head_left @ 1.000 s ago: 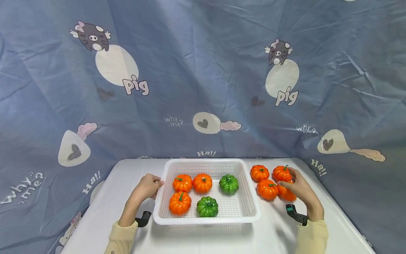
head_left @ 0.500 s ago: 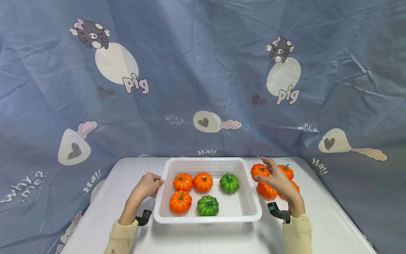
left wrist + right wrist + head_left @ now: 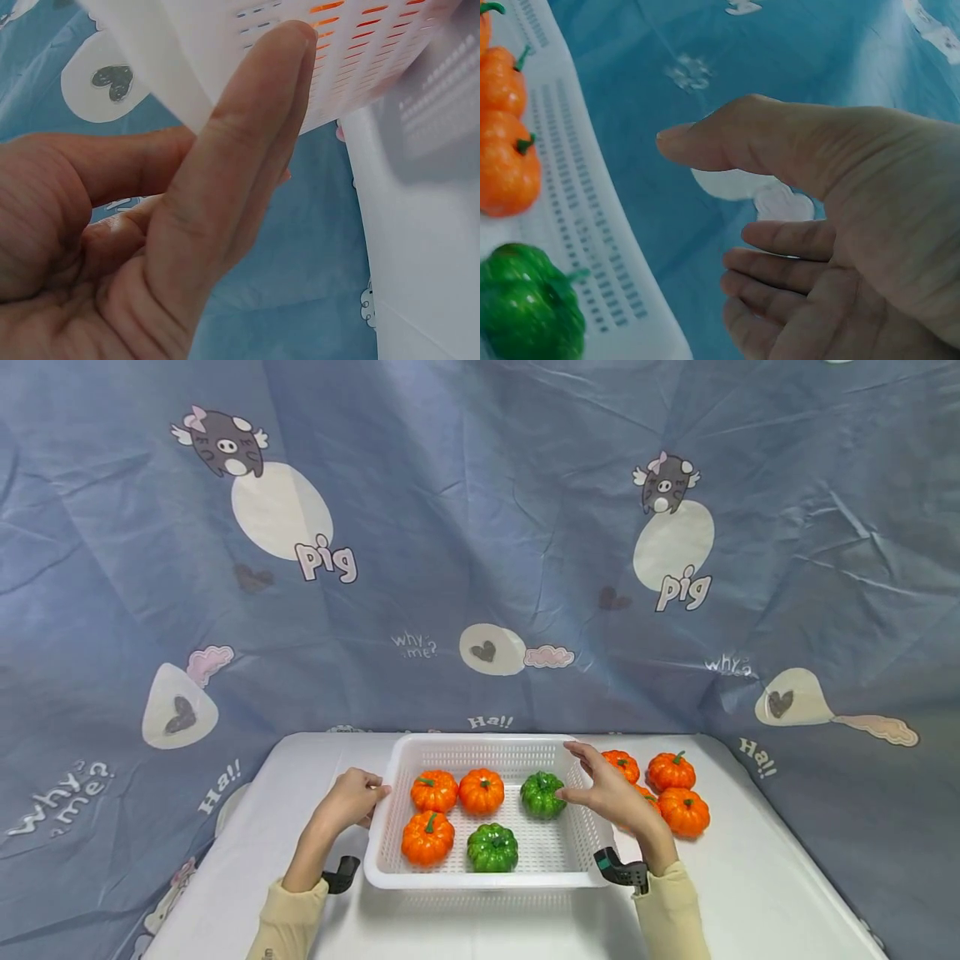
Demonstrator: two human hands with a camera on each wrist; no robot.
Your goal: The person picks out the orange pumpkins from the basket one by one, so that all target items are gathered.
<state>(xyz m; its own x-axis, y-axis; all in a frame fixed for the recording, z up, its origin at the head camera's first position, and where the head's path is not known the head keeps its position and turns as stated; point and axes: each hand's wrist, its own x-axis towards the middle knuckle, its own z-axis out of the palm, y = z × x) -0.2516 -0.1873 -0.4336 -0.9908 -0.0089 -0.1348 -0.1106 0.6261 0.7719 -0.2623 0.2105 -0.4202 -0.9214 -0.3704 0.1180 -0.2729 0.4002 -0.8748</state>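
A white perforated plastic basket (image 3: pixel 491 881) stands mid-table, holding orange toy pumpkins and green ones. The orange pumpkins (image 3: pixel 482 791) sit in its left half; one green pumpkin (image 3: pixel 492 848) is near the front, another green pumpkin (image 3: pixel 538 800) at the right. My left hand (image 3: pixel 351 797) pinches the basket's left rim; in the left wrist view its long fingers (image 3: pixel 232 142) lie along the outer wall. My right hand (image 3: pixel 611 789) hovers over the right rim beside the right green pumpkin, thumb and fingers spread, holding nothing in the right wrist view.
Several orange pumpkins (image 3: pixel 683 812) lie in a group on the white table (image 3: pixel 735 893) right of the basket, two of them partly hidden by my right hand. A blue curtain (image 3: pixel 480 568) printed with pigs hangs behind and around the table.
My right hand has moved left, from above the loose orange pumpkins to the basket's right rim, carrying nothing. The left hand and the pumpkins have stayed put.
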